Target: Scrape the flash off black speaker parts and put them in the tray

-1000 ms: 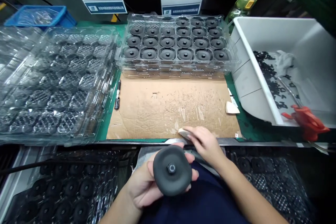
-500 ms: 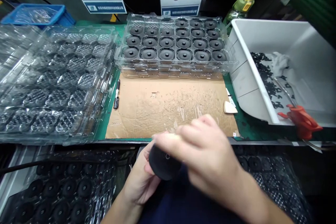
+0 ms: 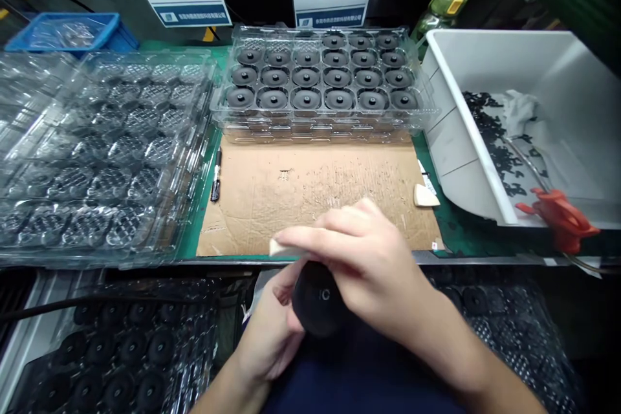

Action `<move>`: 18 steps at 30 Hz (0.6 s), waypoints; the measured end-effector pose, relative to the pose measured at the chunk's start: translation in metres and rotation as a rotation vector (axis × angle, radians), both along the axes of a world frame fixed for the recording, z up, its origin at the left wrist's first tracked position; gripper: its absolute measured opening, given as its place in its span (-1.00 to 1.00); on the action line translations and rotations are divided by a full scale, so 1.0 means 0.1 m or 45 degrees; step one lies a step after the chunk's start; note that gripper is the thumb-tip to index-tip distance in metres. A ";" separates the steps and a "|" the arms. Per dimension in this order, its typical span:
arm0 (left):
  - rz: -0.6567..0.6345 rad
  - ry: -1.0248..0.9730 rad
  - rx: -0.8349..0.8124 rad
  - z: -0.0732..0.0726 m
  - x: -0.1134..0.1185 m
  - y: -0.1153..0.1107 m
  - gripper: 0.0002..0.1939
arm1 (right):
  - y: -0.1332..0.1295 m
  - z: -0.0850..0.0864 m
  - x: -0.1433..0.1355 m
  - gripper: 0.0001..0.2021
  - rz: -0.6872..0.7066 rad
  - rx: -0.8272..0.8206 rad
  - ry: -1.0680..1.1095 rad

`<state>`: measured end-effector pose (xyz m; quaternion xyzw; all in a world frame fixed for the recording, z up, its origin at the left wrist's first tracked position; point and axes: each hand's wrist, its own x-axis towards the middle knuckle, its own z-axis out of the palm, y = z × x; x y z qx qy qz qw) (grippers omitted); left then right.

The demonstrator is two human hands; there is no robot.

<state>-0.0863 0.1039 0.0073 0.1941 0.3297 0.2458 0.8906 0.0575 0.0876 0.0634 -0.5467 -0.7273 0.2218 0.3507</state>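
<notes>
My left hand (image 3: 272,326) grips a black round plastic part (image 3: 317,301) by its left edge, in front of my body below the bench edge. A small pale mark shows on the part's dark face. Over its upper right side is my right hand (image 3: 369,259), fingers bent together around a flat cream-coloured piece (image 3: 285,248) that looks like a sponge wedge. Only one end of that piece sticks out past the fingertips. Whether it touches the part is hidden by the fingers.
Ahead lies a cardboard sheet (image 3: 272,207) with a black marker (image 3: 216,174) and another cream wedge (image 3: 425,196) at its sides. Clear trays (image 3: 325,119) of black round parts stand behind. Left are more clear trays (image 3: 97,168); right, a white bin (image 3: 458,110) and orange-handled tool (image 3: 563,217).
My right hand has turned and moved slightly up and left over the part, so the cream piece now shows. The black part has shifted a little to the right with my left hand.
</notes>
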 end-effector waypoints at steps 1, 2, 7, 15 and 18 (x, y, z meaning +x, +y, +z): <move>-0.011 -0.010 0.051 0.02 0.02 -0.02 -0.29 | 0.00 0.00 0.02 -0.71 -0.037 -0.020 -0.015; -0.020 -0.026 0.102 0.04 0.04 -0.03 -0.34 | 0.00 -0.01 0.04 -0.71 -0.055 0.005 0.000; -0.046 -0.247 0.045 0.08 0.03 0.02 -0.44 | 0.00 -0.26 0.21 -0.69 -0.472 0.075 0.216; -0.013 -0.316 -0.141 0.01 -0.01 0.10 -0.37 | -0.46 -1.23 0.37 -0.74 -0.501 -0.344 0.007; 0.015 -0.274 -0.135 0.01 0.03 0.11 -0.42 | -0.47 -1.11 0.38 -0.75 -0.550 -0.346 0.037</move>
